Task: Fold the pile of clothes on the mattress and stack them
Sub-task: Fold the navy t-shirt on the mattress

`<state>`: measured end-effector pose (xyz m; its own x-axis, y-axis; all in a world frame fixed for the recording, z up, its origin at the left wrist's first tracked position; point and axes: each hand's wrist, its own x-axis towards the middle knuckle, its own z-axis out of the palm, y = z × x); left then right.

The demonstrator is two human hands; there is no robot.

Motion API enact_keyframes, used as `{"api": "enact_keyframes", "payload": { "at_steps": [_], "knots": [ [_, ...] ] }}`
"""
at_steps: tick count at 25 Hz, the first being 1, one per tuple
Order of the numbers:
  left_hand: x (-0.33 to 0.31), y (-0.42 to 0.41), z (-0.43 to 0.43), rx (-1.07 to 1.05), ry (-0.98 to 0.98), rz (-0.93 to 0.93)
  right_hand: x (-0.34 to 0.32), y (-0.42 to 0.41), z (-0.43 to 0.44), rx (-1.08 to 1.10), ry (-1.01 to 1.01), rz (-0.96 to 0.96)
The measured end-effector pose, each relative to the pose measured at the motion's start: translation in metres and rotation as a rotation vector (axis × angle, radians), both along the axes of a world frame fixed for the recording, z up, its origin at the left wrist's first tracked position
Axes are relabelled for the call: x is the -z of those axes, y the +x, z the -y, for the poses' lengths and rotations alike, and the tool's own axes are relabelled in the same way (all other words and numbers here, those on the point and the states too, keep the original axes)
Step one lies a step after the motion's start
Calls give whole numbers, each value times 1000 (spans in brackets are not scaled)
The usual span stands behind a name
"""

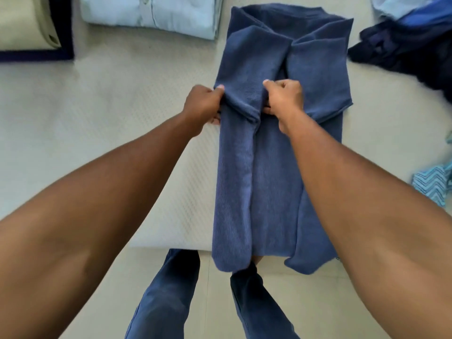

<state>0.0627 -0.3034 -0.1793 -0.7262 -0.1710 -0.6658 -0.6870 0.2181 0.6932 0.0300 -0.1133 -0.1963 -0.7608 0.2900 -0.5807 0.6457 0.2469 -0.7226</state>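
— Where was the sweater seen?
— The blue sweater was laid flat on the mattress, neck end away from the person. Both sleeves were folded inward and run down its length. The cuffs were seen hanging just past the near edge of the mattress.
— And how was it held?
— The sleeve on the person's left was gripped from both sides. The left hand was curled round the sleeve's outer edge, thumb on top and fingers tucked beneath. The right hand was closed on its inner edge, thumb likewise on top. Cloth was bunched between the two hands.
— What else was noted on the mattress?
— A folded light-blue shirt was set at the far side, left of the sweater and apart from it. A loose heap of dark clothes was seen at the far right, and a teal zigzag-patterned cloth at the right edge. Below, at the near edge, blue trousers were visible.
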Motion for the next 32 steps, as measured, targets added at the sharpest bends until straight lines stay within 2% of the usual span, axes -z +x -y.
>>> {"api": "enact_keyframes", "payload": {
  "at_steps": [4,7,11,15,18,20,24,27,30,32],
  "knots": [
    [-2,-66,-1,21,-34,-38,-1,-54,-2,-13,136,-69],
    [-1,-99,-1,36,35,-24,-4,-74,0,-63,182,-179],
    [7,-106,-2,-18,-39,-156,-6,-83,3,-72,283,-360],
    [14,-78,-8,-20,-114,-155,1,-68,-1,-7,228,-196],
    [14,-25,-8,11,-74,-108,-6,-23,4,48,212,-174],
    [14,19,-4,17,-46,-56,-2,36,6,46,205,-136],
    [15,109,-6,134,-31,65,3,155,5,-128,106,22],
    [12,160,-11,187,-40,123,-4,200,0,-70,127,28],
    [6,193,-9,246,-3,157,-18,246,-1,-268,95,109],
    [1,209,-9,387,-52,229,-24,287,-4,-378,82,201]
  ]
}}
